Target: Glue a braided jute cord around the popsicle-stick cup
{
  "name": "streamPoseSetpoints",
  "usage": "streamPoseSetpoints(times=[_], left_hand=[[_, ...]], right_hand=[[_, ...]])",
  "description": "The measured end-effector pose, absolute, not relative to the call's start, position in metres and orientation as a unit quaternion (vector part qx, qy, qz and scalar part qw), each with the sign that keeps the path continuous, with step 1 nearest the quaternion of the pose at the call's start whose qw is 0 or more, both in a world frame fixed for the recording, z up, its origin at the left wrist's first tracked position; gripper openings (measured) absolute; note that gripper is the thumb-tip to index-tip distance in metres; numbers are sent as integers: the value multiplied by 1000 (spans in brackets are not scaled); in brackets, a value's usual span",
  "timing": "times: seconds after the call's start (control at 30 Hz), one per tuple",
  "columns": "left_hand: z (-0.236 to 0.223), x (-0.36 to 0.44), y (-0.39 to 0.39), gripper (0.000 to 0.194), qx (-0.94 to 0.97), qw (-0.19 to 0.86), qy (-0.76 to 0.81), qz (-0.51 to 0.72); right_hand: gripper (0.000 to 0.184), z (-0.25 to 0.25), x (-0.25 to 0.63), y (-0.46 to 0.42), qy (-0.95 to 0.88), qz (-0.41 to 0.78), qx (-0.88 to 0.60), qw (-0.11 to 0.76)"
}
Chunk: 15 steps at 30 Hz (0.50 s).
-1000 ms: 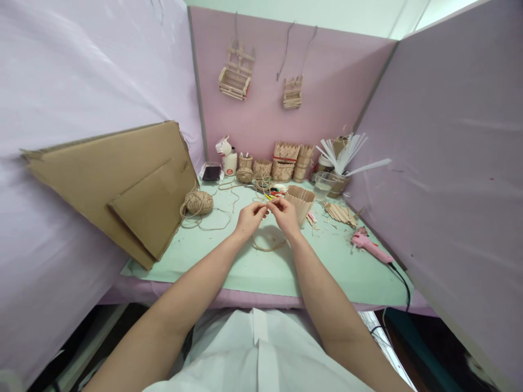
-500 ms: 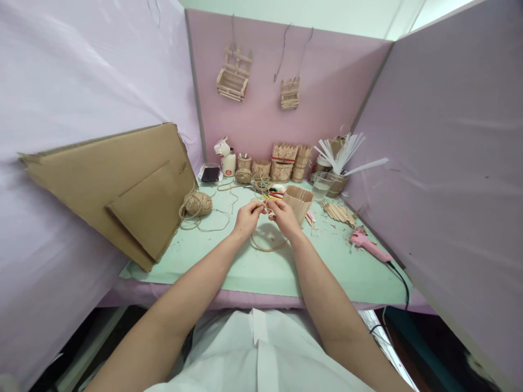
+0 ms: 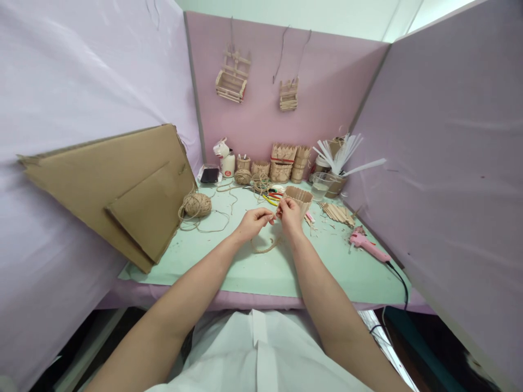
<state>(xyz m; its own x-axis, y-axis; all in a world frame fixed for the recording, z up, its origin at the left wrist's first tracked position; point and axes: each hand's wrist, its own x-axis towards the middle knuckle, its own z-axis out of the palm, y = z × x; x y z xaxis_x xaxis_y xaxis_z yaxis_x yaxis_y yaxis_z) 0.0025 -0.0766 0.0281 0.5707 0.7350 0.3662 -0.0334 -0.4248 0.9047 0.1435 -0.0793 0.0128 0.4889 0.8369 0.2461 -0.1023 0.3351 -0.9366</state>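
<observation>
My left hand and my right hand meet over the middle of the green table. Both pinch a length of brown jute twine, which hangs between them in a small loop down to the table. Just behind my right hand stands a pot made of wooden sticks. A ball of twine lies to the left, with loose strands trailing from it.
Cardboard sheets lean at the left. A pink glue gun with a black cord lies at the right, near loose wooden sticks. Stick pots, a cup of white strips and a phone line the back wall.
The twine loop under my hands has shrunk and drawn closer to them. My hands have shifted slightly and moved a little apart.
</observation>
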Motion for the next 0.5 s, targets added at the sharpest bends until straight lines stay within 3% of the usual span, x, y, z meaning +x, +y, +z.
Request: streamPoseSetpoints(times=[0.17, 0.33, 0.5], left_hand=[[33, 1, -80, 22, 739, 500, 226, 392], [26, 1, -69, 23, 695, 477, 290, 454], [21, -1, -62, 19, 686, 377, 372, 498]], right_hand=[[31, 11, 144, -79, -370, 325, -521, 697], [42, 13, 138, -85, -482, 255, -605, 580], [18, 16, 129, -90, -601, 88, -540, 583]])
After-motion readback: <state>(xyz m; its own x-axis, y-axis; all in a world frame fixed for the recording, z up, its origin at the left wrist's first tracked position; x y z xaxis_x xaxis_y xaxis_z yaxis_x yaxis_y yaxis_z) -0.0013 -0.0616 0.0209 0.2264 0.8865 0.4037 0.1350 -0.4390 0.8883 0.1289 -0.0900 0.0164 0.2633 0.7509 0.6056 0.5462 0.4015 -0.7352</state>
